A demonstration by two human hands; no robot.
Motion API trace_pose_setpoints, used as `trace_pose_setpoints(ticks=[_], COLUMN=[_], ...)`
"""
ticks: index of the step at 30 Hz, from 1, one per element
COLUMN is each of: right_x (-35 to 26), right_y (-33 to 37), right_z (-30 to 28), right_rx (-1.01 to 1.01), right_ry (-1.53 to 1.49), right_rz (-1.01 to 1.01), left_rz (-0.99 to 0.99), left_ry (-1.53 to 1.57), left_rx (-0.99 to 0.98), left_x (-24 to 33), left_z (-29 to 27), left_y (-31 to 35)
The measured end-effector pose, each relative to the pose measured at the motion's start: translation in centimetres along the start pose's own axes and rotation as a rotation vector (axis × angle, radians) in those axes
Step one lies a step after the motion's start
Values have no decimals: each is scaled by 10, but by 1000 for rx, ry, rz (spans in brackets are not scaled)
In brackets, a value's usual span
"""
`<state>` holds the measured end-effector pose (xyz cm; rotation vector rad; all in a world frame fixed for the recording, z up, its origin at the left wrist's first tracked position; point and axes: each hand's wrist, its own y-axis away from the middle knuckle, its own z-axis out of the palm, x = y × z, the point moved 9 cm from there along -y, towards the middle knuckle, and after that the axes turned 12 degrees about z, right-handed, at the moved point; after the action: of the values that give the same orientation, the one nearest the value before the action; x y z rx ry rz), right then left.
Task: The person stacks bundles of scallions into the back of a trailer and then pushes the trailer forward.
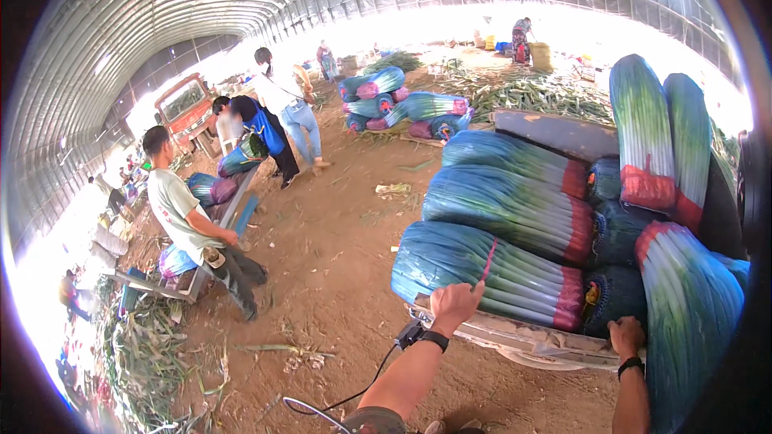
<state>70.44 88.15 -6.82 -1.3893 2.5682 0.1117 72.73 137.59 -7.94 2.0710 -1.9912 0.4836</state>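
Leek bundle (474, 269), lying lowest of three on a cart (515, 336) right of the frame's middle, has the left hand (455, 306) at its lower edge. The left forearm slants up and rightward from the bottom edge, a black band (434, 341) at the wrist; its fingers are curled in around a thin pink stick (490, 259) that points up across the wrapping. At lower right the other forearm rises almost straight, and the right hand (626, 336) rests just beside a dark rolled end (615, 299); its fingers are bent, but whether they pinch anything I cannot tell.

Glossy blue wrap covers the bundle's left part, shading to green, then pale stalks, then a red band (570, 299). Right of that hand leans another bundle (687, 329), red end uppermost. Two similar ones (498, 205) lie behind, and two more (643, 124) stand at upper right. Farther off, a person in a pale shirt (181, 197) stands at left, with a heap of bundles (430, 104) at upper centre under an arched roof (185, 0).
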Motion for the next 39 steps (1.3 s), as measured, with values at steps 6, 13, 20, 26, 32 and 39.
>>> trace_pose_setpoints(ticks=[6,13,20,26,32,39], right_x=[9,3,-10,27,-12,7], right_y=[-10,-6,5,0,-2,0], right_z=[12,5,-2,0,13,-5], right_rx=[53,-5,-62,88,-134,-81], right_ry=[-17,-19,1,-3,14,16], right_rz=[-24,-12,25,-11,-2,25], left_rz=[18,30,70,43,-65,-7], left_ry=[-29,-6,-30,-81,-115,-77], left_rx=[27,42,89,63,-91,-94], left_x=[0,2,-13,10,-14,5], left_z=[1,1,13,14,0,11], left_y=[-2,-2,0,-7,-6,-13])
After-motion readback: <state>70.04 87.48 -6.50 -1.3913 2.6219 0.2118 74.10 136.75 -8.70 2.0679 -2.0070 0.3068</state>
